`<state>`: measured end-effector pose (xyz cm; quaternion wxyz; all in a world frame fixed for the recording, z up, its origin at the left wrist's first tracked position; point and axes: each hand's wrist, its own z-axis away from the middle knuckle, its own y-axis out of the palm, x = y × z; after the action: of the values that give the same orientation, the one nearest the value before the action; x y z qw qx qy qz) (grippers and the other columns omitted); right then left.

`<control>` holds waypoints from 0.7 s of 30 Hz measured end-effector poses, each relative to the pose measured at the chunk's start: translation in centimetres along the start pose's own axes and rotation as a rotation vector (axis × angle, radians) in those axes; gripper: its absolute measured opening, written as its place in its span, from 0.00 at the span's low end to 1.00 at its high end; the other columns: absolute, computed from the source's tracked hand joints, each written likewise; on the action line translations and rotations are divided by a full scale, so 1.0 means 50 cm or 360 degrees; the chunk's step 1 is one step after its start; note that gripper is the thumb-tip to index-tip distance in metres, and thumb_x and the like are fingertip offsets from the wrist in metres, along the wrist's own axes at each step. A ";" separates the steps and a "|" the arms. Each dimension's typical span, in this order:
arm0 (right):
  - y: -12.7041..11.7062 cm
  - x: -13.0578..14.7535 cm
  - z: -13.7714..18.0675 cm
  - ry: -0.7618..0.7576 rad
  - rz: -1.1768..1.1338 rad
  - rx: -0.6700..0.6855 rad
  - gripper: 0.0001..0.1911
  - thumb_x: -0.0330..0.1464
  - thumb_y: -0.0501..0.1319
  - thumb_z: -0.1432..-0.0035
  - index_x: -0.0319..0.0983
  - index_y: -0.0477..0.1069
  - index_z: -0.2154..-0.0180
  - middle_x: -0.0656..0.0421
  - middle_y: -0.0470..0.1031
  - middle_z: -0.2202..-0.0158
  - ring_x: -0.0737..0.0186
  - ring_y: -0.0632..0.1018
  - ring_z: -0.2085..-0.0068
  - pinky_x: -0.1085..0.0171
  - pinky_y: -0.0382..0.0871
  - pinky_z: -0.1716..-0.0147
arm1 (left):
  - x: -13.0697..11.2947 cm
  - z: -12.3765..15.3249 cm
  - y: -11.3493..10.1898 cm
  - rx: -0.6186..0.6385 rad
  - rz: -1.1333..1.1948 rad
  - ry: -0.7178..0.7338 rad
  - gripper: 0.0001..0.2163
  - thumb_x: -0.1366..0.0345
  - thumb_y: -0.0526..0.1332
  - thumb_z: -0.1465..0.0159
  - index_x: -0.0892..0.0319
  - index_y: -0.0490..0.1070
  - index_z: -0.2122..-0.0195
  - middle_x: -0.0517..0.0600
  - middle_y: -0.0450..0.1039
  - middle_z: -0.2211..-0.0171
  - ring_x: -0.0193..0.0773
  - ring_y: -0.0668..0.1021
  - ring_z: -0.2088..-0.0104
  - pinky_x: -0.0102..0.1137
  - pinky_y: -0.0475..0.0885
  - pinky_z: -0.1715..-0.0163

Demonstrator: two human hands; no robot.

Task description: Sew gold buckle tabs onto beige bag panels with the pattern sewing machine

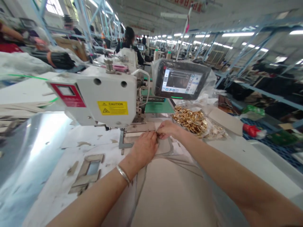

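Note:
My left hand (145,148), a metal bangle on its wrist, lies palm down over a beige panel (164,146) beside the sewing machine's metal clamp frame (121,140). Its fingers rest on the work. My right hand (167,128) is closed in a pinch right by the left fingertips. Something small and dark shows at the pinch, too hidden to name. Above and to the left is the white sewing machine head (106,90) with a yellow caution label. A stack of beige panels (175,189) lies in front of me, between my forearms.
Gold metal fittings (191,121) are heaped right of my hands. Behind them stands a control screen (182,80) wrapped in plastic. A beige cut-out frame (87,171) lies on the left. A red object (251,130) is at the far right. Other people sit farther back.

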<state>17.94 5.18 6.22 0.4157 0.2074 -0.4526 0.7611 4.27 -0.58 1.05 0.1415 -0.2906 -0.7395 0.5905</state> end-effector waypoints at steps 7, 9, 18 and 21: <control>-0.005 -0.019 -0.018 -0.0057 -0.0008 -0.0002 0.12 0.19 0.64 0.50 0.35 0.64 0.78 0.63 0.67 0.89 0.69 0.71 0.85 0.71 0.71 0.84 | 0.064 0.083 -0.039 -0.0040 -0.0136 -0.0123 0.21 0.59 0.53 0.33 0.67 0.64 0.43 0.61 0.70 0.44 0.49 0.71 0.44 0.43 0.65 0.42; -0.007 -0.022 -0.025 -0.0060 -0.0014 0.0006 0.12 0.19 0.65 0.49 0.35 0.64 0.77 0.63 0.67 0.89 0.69 0.71 0.85 0.71 0.71 0.84 | 0.083 0.104 -0.053 -0.0044 -0.0190 -0.0173 0.21 0.57 0.53 0.33 0.66 0.65 0.44 0.61 0.72 0.45 0.50 0.73 0.46 0.43 0.66 0.43; -0.013 -0.023 -0.030 -0.0016 -0.0033 0.0058 0.12 0.21 0.66 0.50 0.35 0.65 0.79 0.63 0.67 0.89 0.69 0.71 0.85 0.71 0.72 0.81 | 0.032 0.080 -0.042 0.0006 -0.0270 -0.0250 0.18 0.62 0.55 0.34 0.68 0.68 0.47 0.64 0.73 0.49 0.51 0.74 0.47 0.45 0.68 0.45; -0.014 -0.023 -0.032 -0.0006 -0.0009 0.0066 0.13 0.22 0.67 0.51 0.35 0.65 0.78 0.63 0.67 0.88 0.68 0.71 0.85 0.70 0.71 0.82 | 0.014 0.068 -0.027 -0.0003 -0.0212 -0.0176 0.19 0.64 0.55 0.34 0.66 0.65 0.44 0.62 0.69 0.44 0.50 0.71 0.43 0.42 0.67 0.45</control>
<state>19.25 6.22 4.98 0.4127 0.2187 -0.4369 0.7687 1.49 -3.02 1.36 0.1393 -0.2080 -0.7643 0.5943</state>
